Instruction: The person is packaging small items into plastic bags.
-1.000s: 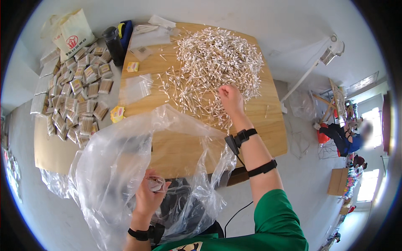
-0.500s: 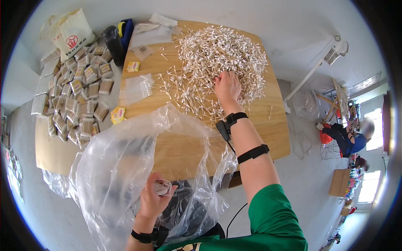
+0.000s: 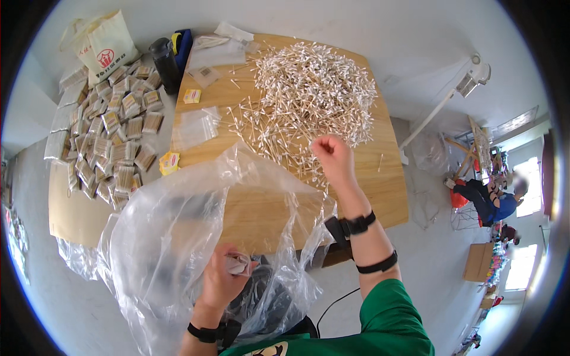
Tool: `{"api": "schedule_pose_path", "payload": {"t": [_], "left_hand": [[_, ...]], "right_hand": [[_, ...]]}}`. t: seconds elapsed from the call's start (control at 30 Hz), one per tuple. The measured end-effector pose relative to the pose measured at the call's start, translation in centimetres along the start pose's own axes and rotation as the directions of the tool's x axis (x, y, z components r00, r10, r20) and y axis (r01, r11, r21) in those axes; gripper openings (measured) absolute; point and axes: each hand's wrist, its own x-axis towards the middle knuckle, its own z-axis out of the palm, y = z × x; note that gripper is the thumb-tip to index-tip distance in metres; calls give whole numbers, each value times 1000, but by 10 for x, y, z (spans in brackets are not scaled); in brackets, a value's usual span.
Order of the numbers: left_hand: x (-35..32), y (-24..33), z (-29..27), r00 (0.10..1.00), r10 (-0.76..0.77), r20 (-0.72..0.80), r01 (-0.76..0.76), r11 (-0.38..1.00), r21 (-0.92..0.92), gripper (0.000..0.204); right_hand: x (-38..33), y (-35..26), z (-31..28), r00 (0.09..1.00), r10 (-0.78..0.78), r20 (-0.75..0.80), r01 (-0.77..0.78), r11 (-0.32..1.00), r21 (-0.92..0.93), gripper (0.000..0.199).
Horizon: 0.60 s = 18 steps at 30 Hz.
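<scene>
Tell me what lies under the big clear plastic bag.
Through the clear plastic bag the wooden table shows, and lower down something dark. The left hand grips the bag's edge near it. What the dark thing is cannot be made out through the creased film.

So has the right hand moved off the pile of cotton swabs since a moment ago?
Yes. The right hand has pulled back from the swab pile toward the person, nearer the table's near edge.

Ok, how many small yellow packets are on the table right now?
2. One yellow packet lies near the table's far left corner, beside the black bottle. The other sits on the left edge, by the big plastic bag. More may be hidden under the bag.
</scene>
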Motion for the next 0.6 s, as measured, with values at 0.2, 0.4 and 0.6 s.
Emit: {"api": "schedule_pose_path", "payload": {"t": [0.2, 0.4, 0.6], "left_hand": [[2, 9, 12, 997, 81, 2, -81, 995, 61, 58], [9, 29, 17, 994, 112, -19, -112, 994, -3, 57], [4, 43, 8, 968, 242, -58, -240, 970, 50, 55]], "right_hand": [[-88, -70, -11, 946, -50, 320, -20, 977, 211, 5], [-128, -110, -17, 842, -37, 538, -135, 952, 276, 7], [-157, -147, -9, 725, -335, 601, 438, 898, -28, 8]]}}
